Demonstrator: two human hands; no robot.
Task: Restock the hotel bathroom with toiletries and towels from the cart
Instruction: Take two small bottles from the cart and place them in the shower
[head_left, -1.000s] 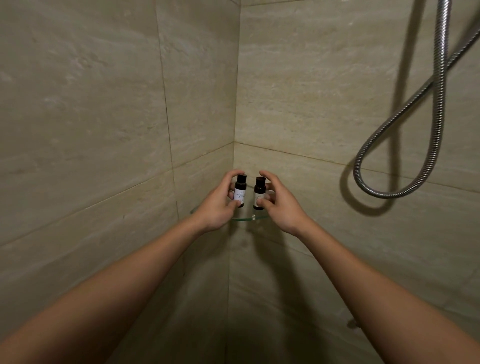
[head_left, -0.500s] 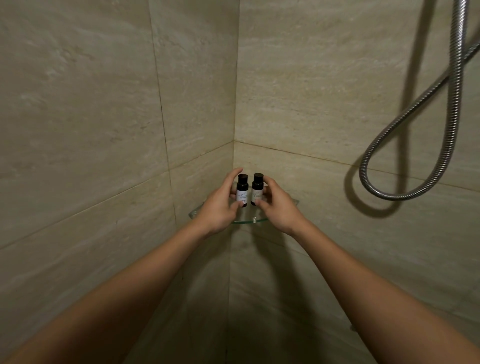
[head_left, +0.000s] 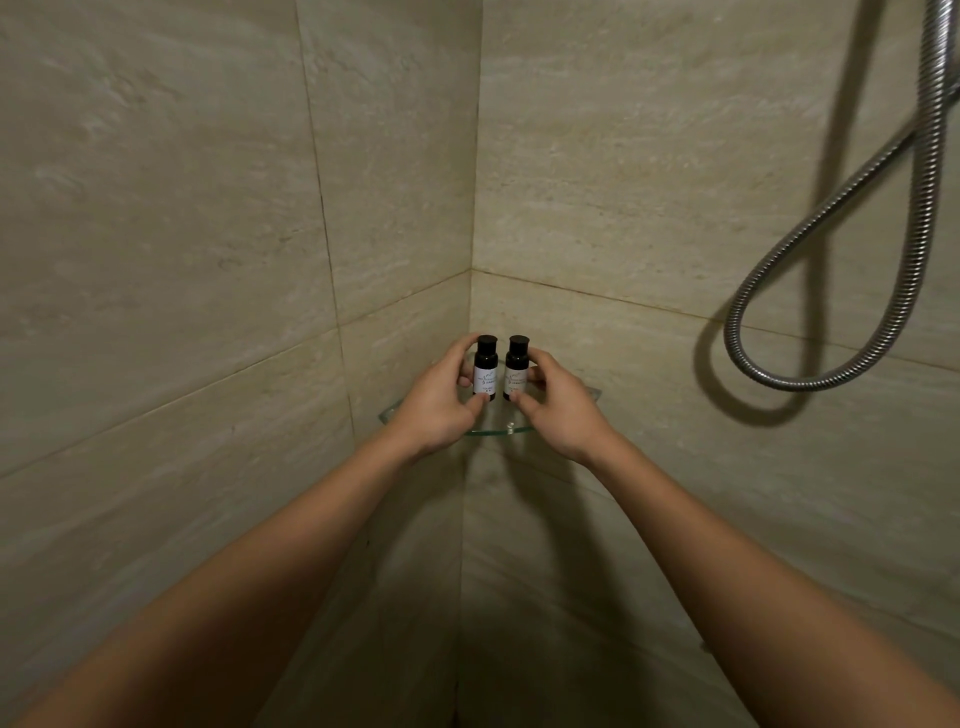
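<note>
Directly ahead in the head view, two small dark bottles stand upright side by side in the tiled corner, over a glass corner shelf (head_left: 496, 431). The left hand (head_left: 434, 410) curls round the left bottle (head_left: 485, 370), thumb on the lower edge of its white label and fingers behind. The right hand (head_left: 558, 410) pinches the right bottle (head_left: 516, 370) the same way. The bottles are just beside each other, black caps level. Whether their bases touch the glass cannot be told, since the thumbs cover them. A metal shower hose (head_left: 831, 382) hangs in a loop on the right wall, well apart from the shelf.
</note>
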